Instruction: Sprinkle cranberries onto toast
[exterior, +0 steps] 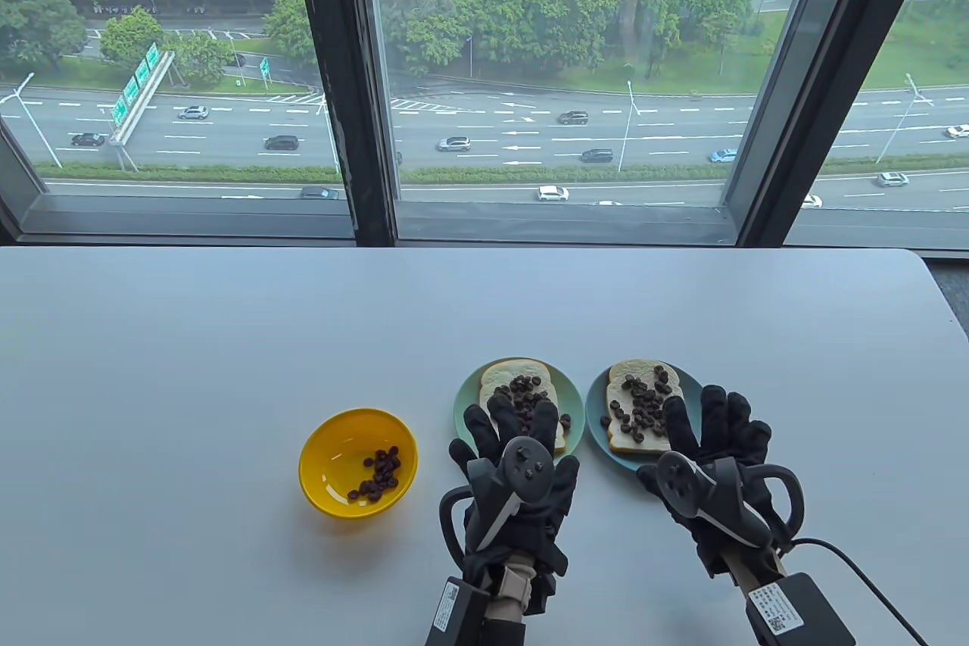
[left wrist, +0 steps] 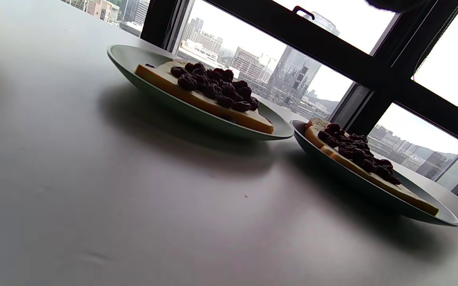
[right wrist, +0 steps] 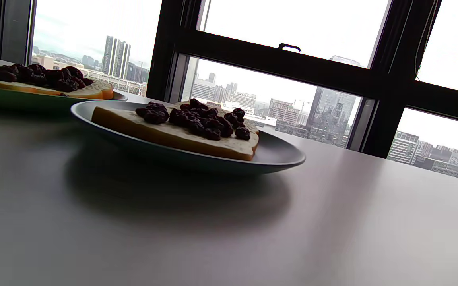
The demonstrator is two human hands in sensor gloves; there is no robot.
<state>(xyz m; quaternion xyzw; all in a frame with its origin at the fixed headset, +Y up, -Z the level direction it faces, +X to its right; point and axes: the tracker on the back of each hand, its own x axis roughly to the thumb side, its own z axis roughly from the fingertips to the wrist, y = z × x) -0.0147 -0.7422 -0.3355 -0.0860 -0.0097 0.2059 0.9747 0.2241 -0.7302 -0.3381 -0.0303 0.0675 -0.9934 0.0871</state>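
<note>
Table view, left hand: my black-gloved left hand (exterior: pixel 515 475) lies with fingers spread and nothing in it, its fingertips over the near edge of the left pale green round plate (exterior: pixel 467 394). I judge it parked there because sprinkling looks finished.
Table view, right hand: my black-gloved right hand (exterior: pixel 715 464) is likewise splayed and empty, just beside the near right rim of the right pale green round plate (exterior: pixel 598 388).
Table view, toast: the left slice of white toast (exterior: pixel 503 376) and the right slice of white toast (exterior: pixel 628 373) each carry a scatter of dark dried cranberries (exterior: pixel 642 404), mostly along the middle of each slice.
Table view, supply: the small yellow round bowl (exterior: pixel 325 449) sits on the white table (exterior: pixel 227 343) left of the plates, within the left hand's reach, a few berries left in it.
Left wrist view: low and tilted; both plates stand close together, berries heaped on both slices. No fingers in view.
Right wrist view: the right plate is near, its slice lying flat; the left plate shows at the left edge. No fingers in view.
Judgement: both slices are topped, so the task seems near its end.
</note>
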